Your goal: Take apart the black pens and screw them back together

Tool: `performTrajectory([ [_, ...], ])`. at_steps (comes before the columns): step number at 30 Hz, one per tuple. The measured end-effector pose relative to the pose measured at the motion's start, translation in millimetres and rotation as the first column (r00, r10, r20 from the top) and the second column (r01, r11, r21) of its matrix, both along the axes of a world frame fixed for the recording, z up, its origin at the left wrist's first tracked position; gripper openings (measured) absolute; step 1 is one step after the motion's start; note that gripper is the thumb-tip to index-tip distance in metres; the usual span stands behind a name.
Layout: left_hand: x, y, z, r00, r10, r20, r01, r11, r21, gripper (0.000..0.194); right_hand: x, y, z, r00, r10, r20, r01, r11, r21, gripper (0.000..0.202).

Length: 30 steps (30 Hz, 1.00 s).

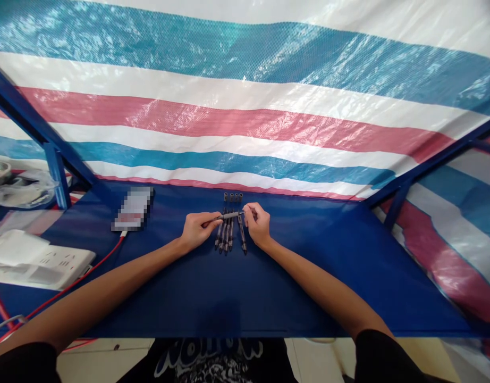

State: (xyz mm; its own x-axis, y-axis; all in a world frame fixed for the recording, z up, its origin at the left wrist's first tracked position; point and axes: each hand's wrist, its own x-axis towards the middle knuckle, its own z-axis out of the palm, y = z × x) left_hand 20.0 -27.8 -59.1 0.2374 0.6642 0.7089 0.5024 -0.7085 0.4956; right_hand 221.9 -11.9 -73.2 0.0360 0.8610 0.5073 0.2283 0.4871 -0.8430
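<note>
My left hand (197, 230) is closed round the barrel of a pen (230, 215), which lies nearly level above the table with its tip to the right. At that tip, the fingers of my right hand (257, 222) are pinched together; whether they grip the tip or a small part is too fine to make out. Beneath the held pen, several dark pens (226, 236) lie side by side on the table, and one more pen (242, 234) lies apart to their right, near my right hand. Several short dark cylinders (231, 197) stand in a row just beyond the pens.
The blue table (181, 298) meets a striped plastic sheet (245, 117) at its back. At the left are a phone-like device (134, 208) with its picture blurred, a red cable (105, 258), a white power strip (65, 266) and a clear plastic bag (27, 191). Blue metal bars (404, 191) flank the table.
</note>
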Motion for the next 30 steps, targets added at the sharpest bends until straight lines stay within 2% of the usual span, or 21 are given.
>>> performTrajectory([
  [20, 1.0, 1.6, -1.1, 0.999, 0.05, 0.005, -0.05, 0.998, -0.041, 0.026, 0.6, -3.4, 2.8, 0.996, 0.069, -0.063, -0.07, 0.998, -0.002, 0.028],
  [30, 2.1, 1.9, -0.7, 0.998, 0.062, -0.009, -0.062, 0.997, -0.047, 0.026, 0.4, -5.1, 6.4, 0.999, 0.047, -0.026, -0.047, 0.999, -0.006, 0.027],
])
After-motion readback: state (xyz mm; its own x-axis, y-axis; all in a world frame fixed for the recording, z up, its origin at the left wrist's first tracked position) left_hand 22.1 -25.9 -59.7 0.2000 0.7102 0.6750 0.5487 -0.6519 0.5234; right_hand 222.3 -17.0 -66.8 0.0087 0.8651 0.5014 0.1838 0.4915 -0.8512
